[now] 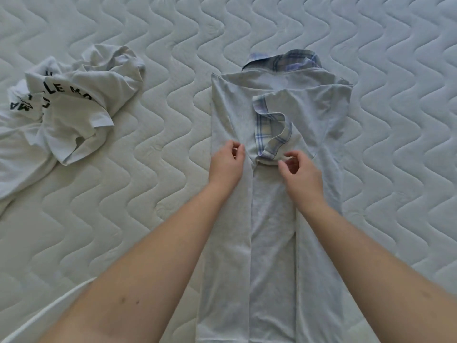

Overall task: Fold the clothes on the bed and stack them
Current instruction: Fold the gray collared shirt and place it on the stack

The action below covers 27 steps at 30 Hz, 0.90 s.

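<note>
While both hands press grey garment, white shirt crumpled aside

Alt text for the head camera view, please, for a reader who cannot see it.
Two bare hands work on a long grey shirt with plaid trim, its sides folded inward on a quilted mattress. The left hand and right hand rest mid-shirt; a crumpled white T-shirt lies left.

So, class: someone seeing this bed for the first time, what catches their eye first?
Two bare arms reach to a long grey garment with plaid trim, laid mid-bed with its sides folded inward. The left hand and right hand meet at the plaid cuff. Far left lies a crumpled white T-shirt with black lettering.
</note>
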Motion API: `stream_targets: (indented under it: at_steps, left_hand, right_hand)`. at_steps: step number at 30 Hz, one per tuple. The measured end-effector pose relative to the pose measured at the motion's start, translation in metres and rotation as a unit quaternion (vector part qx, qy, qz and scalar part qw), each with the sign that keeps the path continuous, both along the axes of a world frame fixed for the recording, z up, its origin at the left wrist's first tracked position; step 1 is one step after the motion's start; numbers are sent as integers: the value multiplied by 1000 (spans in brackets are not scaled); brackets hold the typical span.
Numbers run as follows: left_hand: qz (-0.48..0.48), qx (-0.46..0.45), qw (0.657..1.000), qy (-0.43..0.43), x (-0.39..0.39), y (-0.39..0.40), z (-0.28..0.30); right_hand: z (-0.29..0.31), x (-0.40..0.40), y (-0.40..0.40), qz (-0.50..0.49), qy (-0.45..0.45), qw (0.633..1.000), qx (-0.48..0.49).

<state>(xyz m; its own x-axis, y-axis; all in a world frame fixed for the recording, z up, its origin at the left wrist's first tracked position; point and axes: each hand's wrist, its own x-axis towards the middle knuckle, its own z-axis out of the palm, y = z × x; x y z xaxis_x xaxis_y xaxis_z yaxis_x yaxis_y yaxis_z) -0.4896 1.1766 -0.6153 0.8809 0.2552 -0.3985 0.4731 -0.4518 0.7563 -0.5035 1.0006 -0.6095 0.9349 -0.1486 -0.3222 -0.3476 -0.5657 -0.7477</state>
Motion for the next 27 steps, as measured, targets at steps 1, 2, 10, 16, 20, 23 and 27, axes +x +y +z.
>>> stream_targets:
  at_steps: [1,2,10,16,20,23,27]
  left_hand:
    - [6,-17,1000,0,18,-8,2]
    - [8,-24,1000,3,34,-16,4]
    - [50,5,989,140,138,-48,0]
    - [-23,14,985,169,176,-41,2]
    - [-6,-50,993,110,176,-35,-2]
    - [-39,50,998,29,167,-22,-14]
    - [20,22,999,38,150,-18,-24]
  right_hand:
    - [-1,11,1,26,-4,999,-20]
    - [-2,20,2,66,-8,996,-59]
    - [-19,26,6,211,-97,944,-236]
    - [-24,22,-1,187,-187,934,-239]
    - [-27,28,-7,198,-158,940,-229]
    - [-29,31,-10,223,-175,936,-210]
    - [-32,30,-14,220,-196,938,-183]
